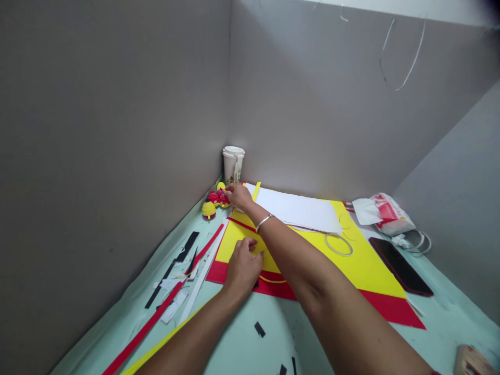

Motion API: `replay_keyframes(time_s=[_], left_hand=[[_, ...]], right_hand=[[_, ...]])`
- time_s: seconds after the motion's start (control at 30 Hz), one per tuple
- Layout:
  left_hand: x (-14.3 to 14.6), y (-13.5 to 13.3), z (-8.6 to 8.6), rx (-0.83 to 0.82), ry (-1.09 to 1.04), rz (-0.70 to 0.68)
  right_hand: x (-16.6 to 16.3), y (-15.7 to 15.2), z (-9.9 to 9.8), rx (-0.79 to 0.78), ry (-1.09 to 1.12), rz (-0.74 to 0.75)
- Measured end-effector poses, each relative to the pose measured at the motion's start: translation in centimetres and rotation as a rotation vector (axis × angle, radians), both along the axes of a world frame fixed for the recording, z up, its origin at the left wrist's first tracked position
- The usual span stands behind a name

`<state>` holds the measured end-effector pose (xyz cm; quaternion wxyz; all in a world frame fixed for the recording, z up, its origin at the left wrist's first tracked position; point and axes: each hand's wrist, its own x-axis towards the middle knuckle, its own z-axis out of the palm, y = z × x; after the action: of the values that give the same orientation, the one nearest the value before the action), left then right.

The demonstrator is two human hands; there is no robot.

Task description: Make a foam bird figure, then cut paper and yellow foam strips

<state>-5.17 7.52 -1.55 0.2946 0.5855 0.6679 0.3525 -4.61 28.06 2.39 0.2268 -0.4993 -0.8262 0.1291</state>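
My right hand (239, 197), with a silver bangle on its wrist, reaches to the far left corner and its fingers close on a small red and yellow figure (223, 199) in a cluster there. Another yellow and red figure (208, 209) stands just left of it. My left hand (242, 265) rests with curled fingers on the near left part of a yellow sheet (363, 265), which lies on a red sheet (390, 307). A white sheet (297, 209) lies on the yellow one further back.
A white paper cup (233, 164) stands in the corner. Red, black and white paper strips (183, 276) lie at left. A thin ring (338, 245) sits on the yellow sheet. A dark phone (400, 265) and a crumpled bag (385, 213) lie at right. Grey partition walls enclose the table.
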Motion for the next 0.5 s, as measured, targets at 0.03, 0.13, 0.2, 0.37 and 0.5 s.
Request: replay_keyframes(time_s=[0.03, 0.13, 0.2, 0.37, 0.5], left_hand=[[0.0, 0.0, 0.0, -0.001, -0.002, -0.002], [0.0, 0.0, -0.1, -0.004, -0.007, -0.006], [0.0, -0.1, -0.1, -0.007, -0.009, -0.005], [0.0, -0.4, 0.3, -0.017, -0.034, -0.008], [0.0, -0.6, 0.7, -0.011, -0.040, -0.011]], right_hand=[[0.0, 0.0, 0.1, 0.019, -0.007, 0.000], [-0.3, 0.0, 0.6, 0.095, -0.033, 0.001], [-0.7, 0.0, 1.0, 0.150, -0.057, 0.006], [-2.3, 0.2, 2.0, 0.244, -0.154, 0.052], [-3.5, 0.6, 2.3, 0.257, -0.243, 0.078]])
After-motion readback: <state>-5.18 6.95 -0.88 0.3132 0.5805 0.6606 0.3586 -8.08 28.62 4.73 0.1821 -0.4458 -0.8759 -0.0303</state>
